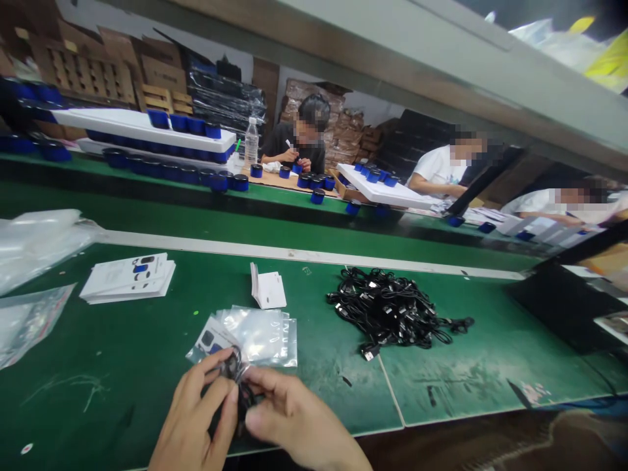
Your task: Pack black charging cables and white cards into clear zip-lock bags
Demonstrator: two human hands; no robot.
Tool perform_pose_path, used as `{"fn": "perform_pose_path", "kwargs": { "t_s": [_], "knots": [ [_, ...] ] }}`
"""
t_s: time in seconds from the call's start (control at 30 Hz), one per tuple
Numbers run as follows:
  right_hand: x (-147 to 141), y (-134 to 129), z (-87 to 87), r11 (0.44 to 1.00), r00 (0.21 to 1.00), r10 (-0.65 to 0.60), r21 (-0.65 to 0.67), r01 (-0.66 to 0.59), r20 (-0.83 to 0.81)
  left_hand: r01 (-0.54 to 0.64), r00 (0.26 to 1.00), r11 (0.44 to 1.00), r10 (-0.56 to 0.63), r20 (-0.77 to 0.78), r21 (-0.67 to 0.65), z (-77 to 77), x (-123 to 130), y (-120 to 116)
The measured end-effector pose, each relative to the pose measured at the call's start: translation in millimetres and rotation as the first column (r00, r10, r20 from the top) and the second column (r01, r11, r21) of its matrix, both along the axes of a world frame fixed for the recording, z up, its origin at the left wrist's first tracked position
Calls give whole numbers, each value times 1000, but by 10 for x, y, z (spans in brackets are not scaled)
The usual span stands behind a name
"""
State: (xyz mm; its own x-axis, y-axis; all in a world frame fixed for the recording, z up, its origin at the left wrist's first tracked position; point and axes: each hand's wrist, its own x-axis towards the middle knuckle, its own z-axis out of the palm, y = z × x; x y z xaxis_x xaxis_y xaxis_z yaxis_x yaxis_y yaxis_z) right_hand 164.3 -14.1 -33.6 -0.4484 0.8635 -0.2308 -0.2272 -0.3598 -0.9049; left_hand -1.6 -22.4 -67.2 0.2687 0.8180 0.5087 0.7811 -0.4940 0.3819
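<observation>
**Pouches just ahead of the hands, green gap to the right**
Clear pouches lie just beyond the left hand and right hand. A strip of green surface leads right to the black cable heap, which blocks that way. The white card stack stands farther left.

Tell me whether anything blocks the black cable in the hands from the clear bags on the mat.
Nothing visible does. The cable, held between the left hand and right hand, sits right at the near edge of the clear bags, with no object between them.
</observation>
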Motion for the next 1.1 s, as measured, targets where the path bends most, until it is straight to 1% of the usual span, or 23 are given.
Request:
{"fn": "perform_pose_path", "kwargs": {
  "t_s": [0.07, 0.1, 0.2, 0.3, 0.37, 0.4, 0.47, 0.53, 0.57, 0.6, 0.63, 0.7, 0.73, 0.77, 0.8, 0.83, 0.87, 0.93, 0.97, 1.0, 1.03, 1.07, 1.1],
  "knots": [
    [30, -35, 16, 996, 997, 79, 41, -79, -19, -6, 1000, 1000, 6, -4, 0, 18, -5, 27],
    [36, -47, 11, 994, 997, 82, 67, -82, 12, -1, 1000, 1000, 1, -9, -3, 30, -5, 38],
    [10, -57, -47, 990, 989, -57, 135, 39, 134, 8, 1000, 1000, -8, -23, -7, 75, 2, 47],
    [-60, -45, -100, 964, 935, -225, 204, 172, 275, 8, 1000, 1000, -8, -11, -2, 122, 31, 18],
    [-121, -42, -115, 917, 862, -345, 329, 225, 371, 9, 1000, 1000, -9, 14, -4, 145, 77, -21],
    [-154, -44, -119, 880, 813, -413, 411, 239, 412, 6, 999, 1000, -6, 35, -10, 154, 109, -46],
    [-214, -48, -128, 785, 688, -560, 562, 262, 462, -5, 996, 1000, 8, 94, -28, 166, 177, -101],
    [-247, -41, -141, 704, 569, -676, 640, 309, 468, -18, 988, 999, 25, 150, -49, 173, 225, -147],
    [-249, -31, -144, 685, 538, -704, 644, 340, 465, -27, 985, 998, 37, 168, -58, 175, 230, -159],
    [-240, -17, -143, 698, 544, -695, 620, 356, 470, -21, 986, 998, 31, 164, -59, 175, 220, -162],
    [-221, -1, -134, 743, 590, -647, 573, 345, 483, -2, 990, 999, 9, 139, -47, 174, 192, -153],
    [-167, 28, -92, 854, 720, -474, 463, 236, 507, 48, 998, 999, -48, 50, -17, 166, 93, -102],
    [-139, 36, -61, 888, 765, -386, 431, 159, 515, 76, 997, 997, -76, 4, -15, 162, 31, -63],
    [-113, 40, -25, 901, 790, -324, 425, 89, 521, 83, 996, 996, -84, -25, -44, 161, -31, -19],
    [-91, 38, 11, 897, 797, -294, 440, 40, 528, 80, 996, 991, -83, -25, -111, 166, -88, 26],
    [-74, 33, 46, 887, 803, -286, 461, 17, 522, 69, 997, 974, -72, -8, -214, 179, -134, 70],
    [-61, 25, 75, 885, 821, -276, 465, 15, 499, 57, 998, 940, -52, 23, -337, 200, -167, 109],
    [-42, 7, 109, 915, 890, -247, 394, 83, 385, 44, 995, 831, 13, 100, -555, 266, -194, 165],
    [-34, -3, 114, 933, 920, -246, 330, 141, 305, 43, 989, 779, 58, 139, -626, 305, -192, 180],
    [-27, -13, 112, 946, 939, -254, 264, 191, 232, 49, 979, 742, 97, 180, -668, 341, -183, 187],
    [-20, -25, 104, 951, 946, -266, 213, 225, 188, 56, 966, 724, 134, 220, -687, 371, -172, 187],
    [-14, -36, 94, 952, 944, -275, 192, 240, 182, 60, 952, 720, 167, 257, -691, 394, -160, 180],
    [-10, -49, 84, 949, 936, -284, 202, 243, 208, 63, 937, 724, 194, 290, -687, 410, -147, 169]
  ]
}}
